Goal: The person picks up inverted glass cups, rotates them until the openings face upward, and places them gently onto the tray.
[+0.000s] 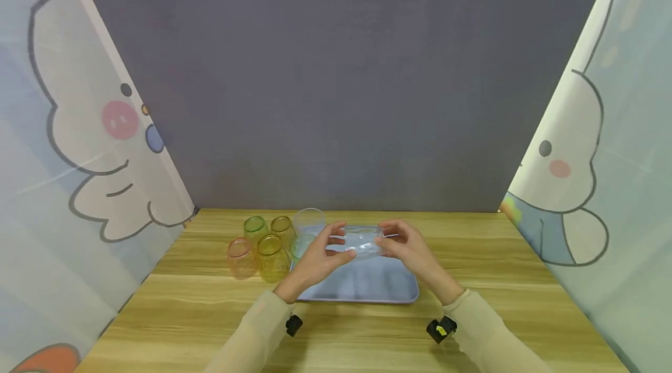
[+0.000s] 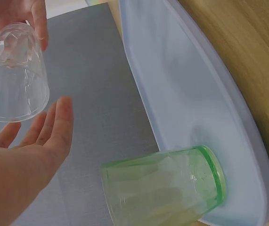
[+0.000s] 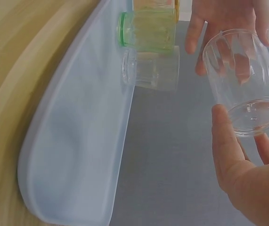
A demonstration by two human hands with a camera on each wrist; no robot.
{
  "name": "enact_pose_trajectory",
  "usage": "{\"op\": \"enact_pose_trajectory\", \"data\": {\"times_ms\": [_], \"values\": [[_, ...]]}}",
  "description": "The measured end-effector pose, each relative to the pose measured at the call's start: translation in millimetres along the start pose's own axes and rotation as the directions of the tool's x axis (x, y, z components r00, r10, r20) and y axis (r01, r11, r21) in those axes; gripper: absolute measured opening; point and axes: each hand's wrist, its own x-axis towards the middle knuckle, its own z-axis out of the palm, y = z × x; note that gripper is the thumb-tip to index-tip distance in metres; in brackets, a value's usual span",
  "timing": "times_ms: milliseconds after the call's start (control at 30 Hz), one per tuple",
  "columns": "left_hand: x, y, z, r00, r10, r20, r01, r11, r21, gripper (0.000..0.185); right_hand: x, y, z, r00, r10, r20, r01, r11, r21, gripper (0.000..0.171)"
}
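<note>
A clear drinking glass (image 1: 363,241) lies sideways in the air between both hands. My right hand (image 1: 406,247) holds its base end between thumb and fingers, which also shows in the right wrist view (image 3: 247,160). At the rim end is my left hand (image 1: 320,256), fingers spread and fairly straight, their tips close to the rim; whether they touch it cannot be told. Below the hands is a pale blue tray (image 1: 362,288). At the tray's left stand a light green glass (image 1: 301,246) and another clear glass (image 1: 308,218).
Left of the tray, on the wooden table (image 1: 184,309), stand a pink glass (image 1: 242,262), a yellow glass (image 1: 273,262), a green glass (image 1: 255,227) and an amber glass (image 1: 283,228). A grey panel (image 1: 336,81) rises behind the table, with cartoon-printed curtains (image 1: 572,186) at both sides.
</note>
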Motion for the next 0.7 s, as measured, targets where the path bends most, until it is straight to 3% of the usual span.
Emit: {"op": "enact_pose_trajectory", "data": {"times_ms": [267, 533, 700], "values": [[0.1, 1.8, -0.4, 0.999, -0.046, -0.006, 0.045, 0.994, -0.098, 0.069, -1.2, -6.1, 2.0, 1.000, 0.002, -0.008, -0.002, 1.000, 0.027, 0.047], [3.9, 3.0, 1.4, 0.999, -0.035, -0.012, 0.034, 0.994, -0.101, 0.064, -3.5, -6.5, 1.4, 1.000, 0.013, -0.014, -0.011, 0.997, 0.073, 0.046], [6.1, 7.1, 2.7, 0.999, -0.020, -0.029, 0.018, 0.996, -0.087, 0.061, -7.5, -5.3, -0.8, 1.000, 0.005, -0.006, -0.005, 0.999, 0.041, 0.045]]}}
